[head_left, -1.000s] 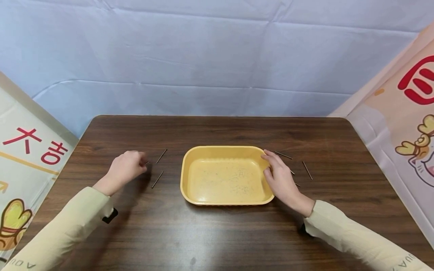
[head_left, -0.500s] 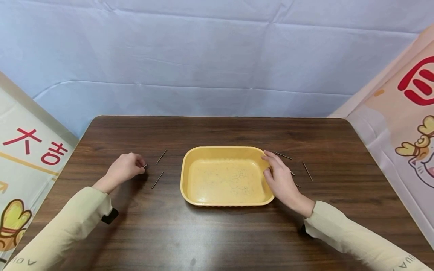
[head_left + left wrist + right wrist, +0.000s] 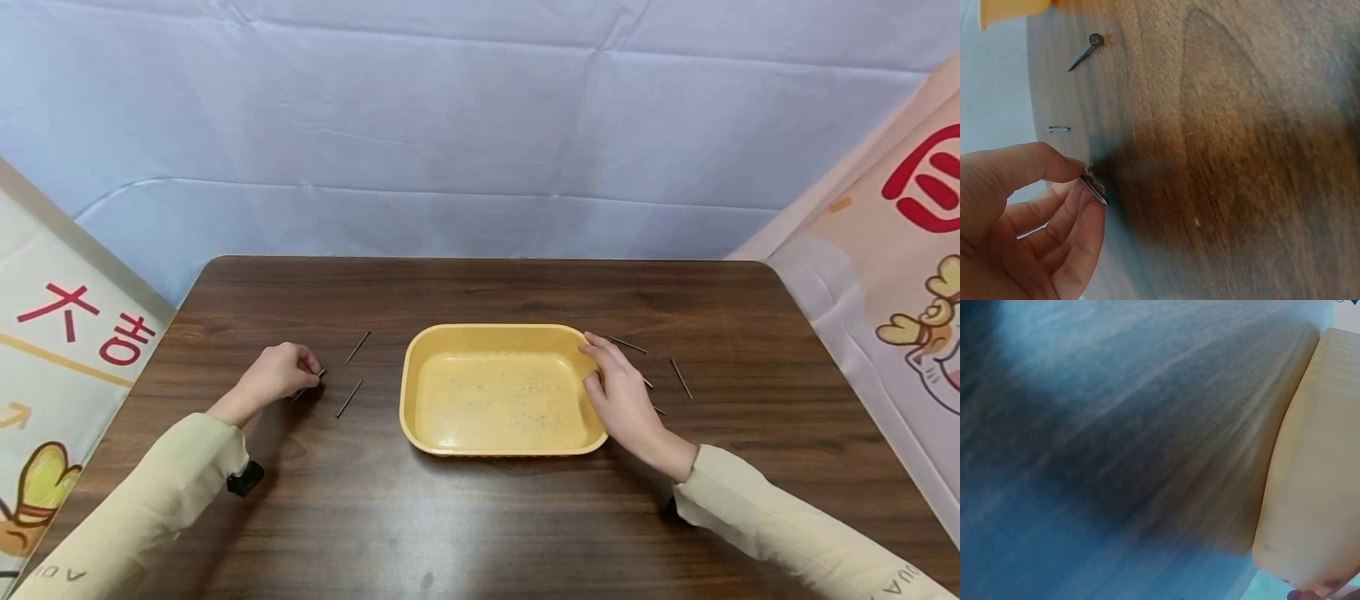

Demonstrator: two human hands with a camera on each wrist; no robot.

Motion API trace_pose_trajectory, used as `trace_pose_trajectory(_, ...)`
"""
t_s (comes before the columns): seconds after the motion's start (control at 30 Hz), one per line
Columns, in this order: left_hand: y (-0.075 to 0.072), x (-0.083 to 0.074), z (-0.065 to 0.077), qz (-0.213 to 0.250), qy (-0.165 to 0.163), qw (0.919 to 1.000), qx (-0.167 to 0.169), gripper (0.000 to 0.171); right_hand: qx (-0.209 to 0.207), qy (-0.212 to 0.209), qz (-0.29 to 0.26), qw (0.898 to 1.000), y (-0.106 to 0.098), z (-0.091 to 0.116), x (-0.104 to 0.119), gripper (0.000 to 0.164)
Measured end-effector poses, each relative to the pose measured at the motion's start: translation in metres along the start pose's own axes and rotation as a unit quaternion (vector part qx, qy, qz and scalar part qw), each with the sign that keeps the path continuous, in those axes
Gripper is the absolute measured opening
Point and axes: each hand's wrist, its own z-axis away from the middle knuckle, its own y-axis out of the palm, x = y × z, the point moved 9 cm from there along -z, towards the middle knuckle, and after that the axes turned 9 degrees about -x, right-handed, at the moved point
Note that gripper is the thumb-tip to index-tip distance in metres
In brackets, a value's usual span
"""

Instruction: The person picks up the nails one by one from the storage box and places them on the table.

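Note:
At the left of the table my left hand [image 3: 277, 371] pinches a thin dark nail between thumb and fingertips. The left wrist view shows part of this nail [image 3: 1094, 189] sticking out between the fingers, close to the tabletop. Just right of that hand lie two more nails, a farther nail [image 3: 357, 347] and a nearer nail [image 3: 348, 398]. A yellow rectangular plastic tray [image 3: 480, 400] stands at the middle with nothing in it. My right hand [image 3: 624, 404] holds the tray's right rim, thumb over the inner side. Its fingers are mostly out of the right wrist view.
Right of the tray lie several nails, among them one nail [image 3: 628, 344] by the far corner and another nail [image 3: 681, 378] farther right; some are partly behind the right hand. The dark wooden table [image 3: 480, 533] ends at a pale cloth backdrop [image 3: 450, 150].
My left hand has shifted slightly toward me, and more of the nail at its fingertips now shows. The right hand and the tray have stayed in place.

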Motion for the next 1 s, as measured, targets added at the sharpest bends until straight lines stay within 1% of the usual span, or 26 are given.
trace_pose_trajectory(0.07, 0.001, 0.001, -0.001, 0.001, -0.003, 1.0, 0.002, 0.007, 0.0, 0.0, -0.001, 1.0, 0.0, 0.0, 0.0, 0.033)
trace_pose_trajectory(0.27, -0.001, 0.0, -0.003, -0.021, 0.002, 0.9998, -0.001, 0.006, -0.001, 0.006, -0.004, 1.0, 0.0, -0.001, -0.001, 0.034)
trace_pose_trajectory(0.4, 0.0, 0.001, -0.004, -0.021, -0.006, 0.9997, 0.004, 0.008, 0.002, 0.011, -0.004, 1.0, 0.0, -0.001, -0.001, 0.034)
trace_pose_trajectory(0.63, 0.001, 0.001, -0.006, -0.037, -0.01, 0.9992, 0.005, 0.01, 0.004, 0.025, -0.012, 1.0, -0.001, -0.002, -0.003, 0.034)
trace_pose_trajectory(0.77, 0.0, 0.0, -0.006, -0.042, -0.008, 0.9991, 0.006, 0.01, 0.003, 0.036, -0.014, 0.999, -0.002, -0.003, -0.004, 0.031)
trace_pose_trajectory(0.9, -0.003, -0.001, -0.007, -0.052, -0.002, 0.9986, 0.005, 0.009, 0.005, 0.044, -0.016, 0.999, -0.006, -0.008, -0.005, 0.03)
trace_pose_trajectory(1.0, -0.009, -0.005, -0.01, -0.058, 0.006, 0.9983, -0.004, 0.009, 0.011, 0.046, -0.012, 0.999, -0.011, -0.015, -0.007, 0.032)
